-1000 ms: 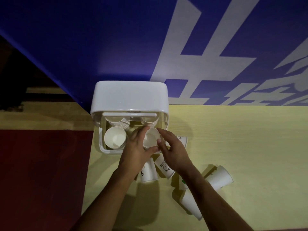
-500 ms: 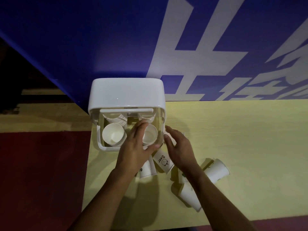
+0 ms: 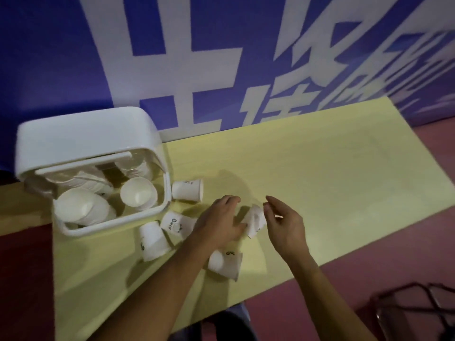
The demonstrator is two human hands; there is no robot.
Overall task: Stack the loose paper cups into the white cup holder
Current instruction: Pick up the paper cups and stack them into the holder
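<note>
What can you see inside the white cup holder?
The holder has a front-left stack and a front-right stack of paper cups. The back stacks sit partly under the lid; every stack's lower cups are hidden.

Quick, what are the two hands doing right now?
Left hand: open, fingertips touching a paper cup.
Right hand: fingers curled beside that cup; grip cannot be told.

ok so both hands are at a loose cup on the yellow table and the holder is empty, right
Not quite: the holder is not empty. The head view shows stacks of cups standing inside it. The rest holds: the left hand and the right hand are both at a loose cup on the yellow table.
</note>
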